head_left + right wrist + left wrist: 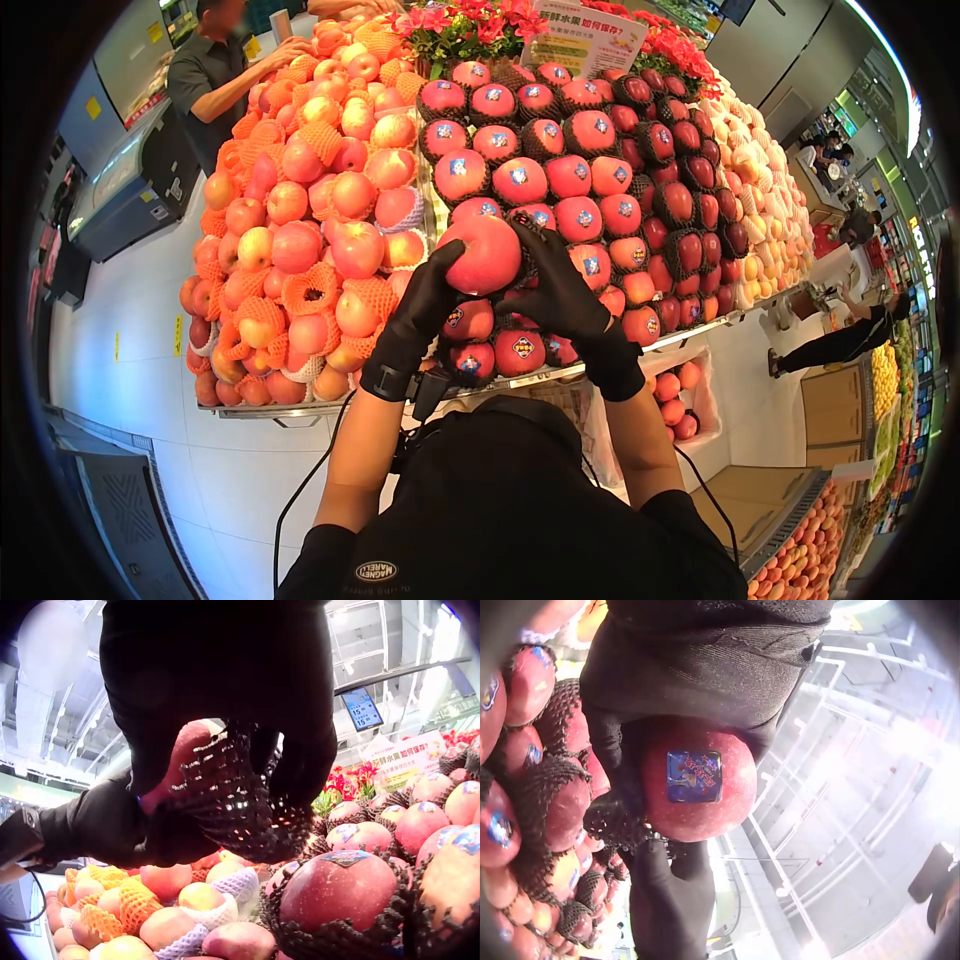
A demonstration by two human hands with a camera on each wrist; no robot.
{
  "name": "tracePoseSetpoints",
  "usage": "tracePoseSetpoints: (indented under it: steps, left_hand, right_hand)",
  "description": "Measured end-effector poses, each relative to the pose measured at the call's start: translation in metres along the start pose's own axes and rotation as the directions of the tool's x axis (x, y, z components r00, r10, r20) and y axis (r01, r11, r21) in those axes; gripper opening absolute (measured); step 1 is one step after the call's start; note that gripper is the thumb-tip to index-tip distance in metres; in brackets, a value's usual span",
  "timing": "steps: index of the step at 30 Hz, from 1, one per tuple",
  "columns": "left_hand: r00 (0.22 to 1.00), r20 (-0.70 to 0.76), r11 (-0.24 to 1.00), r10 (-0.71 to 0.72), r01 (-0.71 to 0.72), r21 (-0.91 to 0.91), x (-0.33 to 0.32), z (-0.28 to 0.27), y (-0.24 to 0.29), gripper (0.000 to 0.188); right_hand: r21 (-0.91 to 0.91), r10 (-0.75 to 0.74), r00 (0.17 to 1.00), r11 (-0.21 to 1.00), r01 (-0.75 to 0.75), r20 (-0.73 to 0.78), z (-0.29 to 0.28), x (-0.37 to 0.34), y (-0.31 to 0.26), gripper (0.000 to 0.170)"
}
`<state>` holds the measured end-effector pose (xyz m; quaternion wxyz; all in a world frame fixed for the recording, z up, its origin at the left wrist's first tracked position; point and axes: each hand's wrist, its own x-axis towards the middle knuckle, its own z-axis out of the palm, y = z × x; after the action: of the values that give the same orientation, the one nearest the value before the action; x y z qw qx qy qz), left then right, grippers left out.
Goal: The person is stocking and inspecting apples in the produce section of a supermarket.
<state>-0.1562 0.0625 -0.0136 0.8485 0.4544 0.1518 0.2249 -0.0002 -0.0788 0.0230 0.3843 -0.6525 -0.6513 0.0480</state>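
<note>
Both hands wear black gloves and meet over the front of the apple display. My left hand (428,295) grips a large red apple (483,256), its fingers curled round the side. In the left wrist view a blue square sticker (695,777) shows on the apple's skin. My right hand (562,285) holds a black foam net (244,806) by the apple's other side. The net hangs loosely stretched, with part of the red skin bare beside it. Dark fingers hide much of the net in the right wrist view.
Rows of stickered apples in black nets (523,348) lie beneath the hands. To the left are apples in orange nets (258,330), to the right pale netted fruit (770,215). Red flowers (470,25) and a sign (585,38) stand behind. Another person (205,75) reaches in at the far left.
</note>
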Motion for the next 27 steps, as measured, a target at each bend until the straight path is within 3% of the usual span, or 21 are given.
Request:
tracePoseSetpoints:
  steps: [3, 5, 8, 11, 15, 17, 19, 20, 21, 22, 23, 25, 26, 27]
  left_hand:
    - [0.998, 0.044, 0.975, -0.036, 0.044, -0.219, -0.006, 0.017, 0.009, 0.052]
    - [0.988, 0.092, 0.946, -0.125, 0.146, -0.290, 0.001, 0.006, 0.004, 0.054]
    - [0.978, 0.127, 0.969, -0.166, 0.186, -0.163, 0.008, -0.005, -0.005, 0.058]
    - [0.987, 0.029, 0.987, -0.156, 0.155, 0.036, -0.006, 0.014, 0.010, 0.055]
    - [0.995, 0.052, 0.980, -0.081, 0.070, 0.184, -0.004, 0.008, 0.005, 0.057]
    - [0.995, 0.084, 0.972, -0.044, 0.023, 0.234, -0.005, 0.009, 0.010, 0.054]
    - [0.982, 0.131, 0.989, -0.137, 0.127, 0.077, 0.000, 0.000, 0.007, 0.051]
    - [0.964, 0.168, 0.974, -0.208, 0.219, -0.052, 0.000, 0.001, 0.010, 0.049]
    - [0.982, 0.037, 0.978, -0.187, 0.190, -0.085, -0.009, 0.020, 0.021, 0.042]
    - [0.991, -0.003, 0.991, -0.132, 0.132, 0.002, -0.006, 0.015, 0.014, 0.039]
    - [0.997, -0.037, 0.993, -0.072, 0.075, 0.092, 0.001, 0.006, -0.001, 0.036]
    - [0.993, -0.098, 0.958, 0.058, -0.028, 0.287, 0.003, 0.014, -0.003, 0.026]
    - [0.990, -0.096, 0.937, 0.104, -0.065, 0.343, 0.006, 0.016, -0.005, 0.022]
    - [0.985, -0.091, 0.912, 0.148, -0.100, 0.398, 0.010, 0.017, -0.007, 0.019]
  right_hand:
    - [-0.041, -0.047, 0.998, 0.998, 0.045, -0.047, -0.004, 0.001, -0.004, 0.103]
    - [-0.067, -0.031, 0.999, 0.997, 0.031, -0.007, -0.009, 0.005, -0.013, 0.103]
    - [-0.107, -0.014, 1.000, 0.994, 0.013, -0.006, -0.003, 0.007, -0.015, 0.103]
    - [-0.110, -0.010, 1.000, 0.994, 0.012, 0.025, 0.000, 0.006, -0.012, 0.101]
    - [-0.069, -0.032, 0.999, 0.997, 0.031, -0.015, 0.001, 0.004, -0.011, 0.092]
    - [0.110, 0.062, 0.993, 0.993, -0.050, -0.102, -0.006, 0.006, -0.024, 0.088]
    - [0.421, 0.232, 0.969, 0.889, -0.179, -0.079, -0.006, 0.007, -0.024, 0.085]
    - [0.458, 0.245, 0.960, 0.874, -0.160, -0.134, -0.004, 0.005, -0.020, 0.084]
    - [0.493, 0.259, 0.947, 0.859, -0.137, -0.188, -0.003, 0.003, -0.015, 0.083]
    - [0.525, 0.273, 0.931, 0.844, -0.111, -0.242, -0.002, 0.000, -0.007, 0.082]
    - [0.595, 0.320, 0.929, 0.789, -0.154, -0.184, 0.002, -0.010, 0.013, 0.088]
    - [0.930, 0.544, 0.838, 0.326, -0.168, -0.039, 0.003, -0.015, 0.025, 0.078]
    - [0.990, 0.613, 0.787, 0.045, -0.132, 0.078, 0.005, -0.020, 0.034, 0.073]
    - [0.918, 0.543, 0.840, 0.340, -0.204, -0.015, 0.018, -0.030, 0.059, 0.067]
